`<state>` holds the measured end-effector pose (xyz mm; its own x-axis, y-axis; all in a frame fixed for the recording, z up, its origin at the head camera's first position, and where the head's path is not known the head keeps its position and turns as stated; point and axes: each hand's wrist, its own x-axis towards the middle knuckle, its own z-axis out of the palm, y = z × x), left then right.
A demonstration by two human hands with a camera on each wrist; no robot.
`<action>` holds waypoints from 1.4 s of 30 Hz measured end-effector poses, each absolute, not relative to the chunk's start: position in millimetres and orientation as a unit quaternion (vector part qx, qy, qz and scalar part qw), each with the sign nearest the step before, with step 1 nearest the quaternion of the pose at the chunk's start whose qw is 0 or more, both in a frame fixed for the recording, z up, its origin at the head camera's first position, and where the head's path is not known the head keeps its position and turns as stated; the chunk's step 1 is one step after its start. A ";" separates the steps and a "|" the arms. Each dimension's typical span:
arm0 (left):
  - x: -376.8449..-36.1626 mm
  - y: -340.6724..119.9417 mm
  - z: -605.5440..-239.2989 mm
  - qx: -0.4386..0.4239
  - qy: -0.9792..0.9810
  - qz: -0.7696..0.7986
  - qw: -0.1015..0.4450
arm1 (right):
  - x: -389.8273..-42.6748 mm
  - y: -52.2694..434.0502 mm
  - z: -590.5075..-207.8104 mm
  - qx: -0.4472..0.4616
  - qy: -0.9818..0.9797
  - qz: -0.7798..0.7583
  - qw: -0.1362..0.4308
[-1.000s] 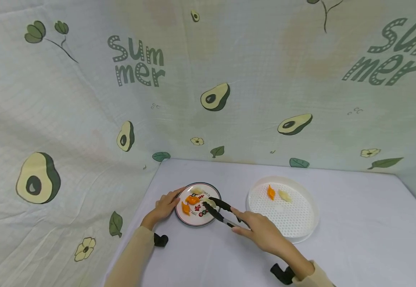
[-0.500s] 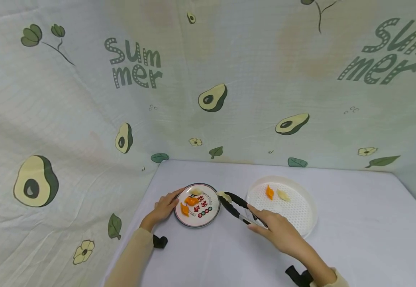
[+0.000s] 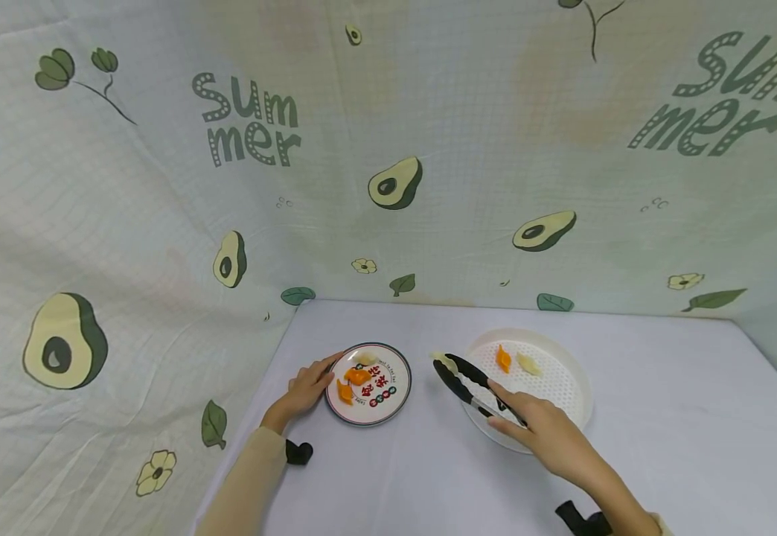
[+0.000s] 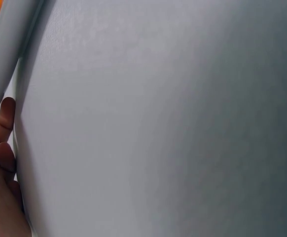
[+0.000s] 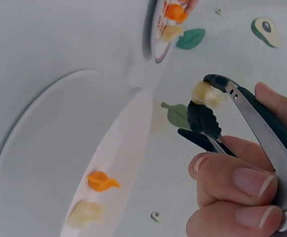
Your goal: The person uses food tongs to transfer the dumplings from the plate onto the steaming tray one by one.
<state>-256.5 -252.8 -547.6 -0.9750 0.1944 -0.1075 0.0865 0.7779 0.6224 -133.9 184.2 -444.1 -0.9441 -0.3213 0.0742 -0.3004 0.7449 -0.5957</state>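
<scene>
My right hand (image 3: pixel 556 435) grips black-tipped metal tongs (image 3: pixel 458 383). Pinched between the tong tips is a pale dumpling (image 5: pixel 206 94), raised over the near-left rim of a white round tray (image 3: pixel 563 387). Inside that tray lie an orange dumpling (image 3: pixel 503 359) and another pale dumpling (image 3: pixel 528 364). My left hand (image 3: pixel 304 387) holds the left rim of a printed plate (image 3: pixel 398 376), thumb and fingers at its edge; only part of that hand shows in the left wrist view. Two orange dumplings (image 3: pixel 358 376) and a pale dumpling (image 3: pixel 365 358) sit on the plate.
A white cloth covers the table (image 3: pixel 388 476). Behind and to the left hangs a fabric curtain (image 3: pixel 469 149) printed with avocados and "summer", reaching down to the table's back edge. The plate stands left of the tray with a gap of bare cloth between them.
The right hand has carried the pale dumpling in the tongs from the plate rightward to the tray's left rim. The left hand stays at the plate.
</scene>
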 end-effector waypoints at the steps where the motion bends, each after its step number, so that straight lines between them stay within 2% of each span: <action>1: -256.3 -252.7 -547.4 0.075 0.939 0.325 0.083 | -133.1 186.0 -443.8 -0.164 0.935 -0.314 0.015; 28: -256.6 -253.7 -547.9 0.074 0.938 0.329 0.086 | -128.4 213.7 -455.3 -0.114 0.955 -0.275 0.000; 42: -257.4 -254.8 -550.1 0.072 0.935 0.336 0.090 | -140.9 218.4 -461.9 -0.108 0.964 -0.239 0.033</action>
